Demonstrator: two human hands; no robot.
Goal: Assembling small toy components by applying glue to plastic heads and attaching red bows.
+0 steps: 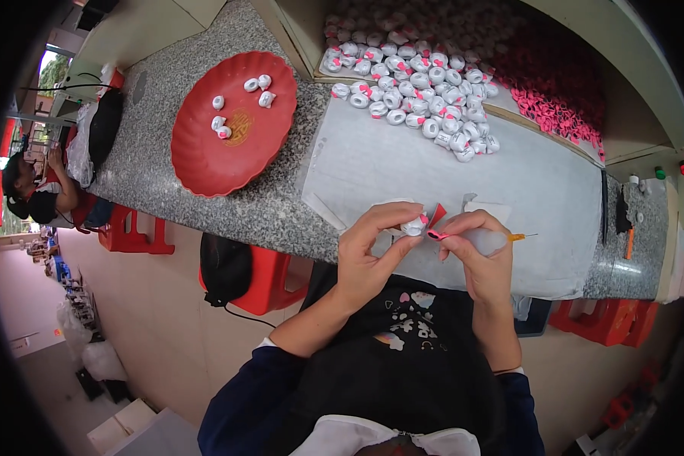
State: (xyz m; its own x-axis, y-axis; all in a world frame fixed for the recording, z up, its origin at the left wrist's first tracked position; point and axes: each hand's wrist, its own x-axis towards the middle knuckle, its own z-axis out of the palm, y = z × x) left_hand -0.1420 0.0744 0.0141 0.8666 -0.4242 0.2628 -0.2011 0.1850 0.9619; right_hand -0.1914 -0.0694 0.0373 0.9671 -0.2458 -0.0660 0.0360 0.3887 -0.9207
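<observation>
Both of my hands are raised close together over the near edge of the white sheet. In my left hand (368,254), thumb and fingers pinch a small white figure head (414,226) with a pink bow. Just beside it, my right hand (482,254) pinches a small pink-and-black piece (436,235) by its end. A red pointed bit (438,213) sticks up between the hands. Against my right palm shows a translucent rounded bottle (488,242), and an orange needle tip (517,237) points out past the hand; whether the palm grips the bottle I cannot tell.
A white sheet (539,197) covers the granite table (148,152). At the back lie many white figure heads (433,91) and a heap of pink pieces (558,114). To the left, a red scalloped tray (197,163) bears several white heads. Another person (42,190) sits far left.
</observation>
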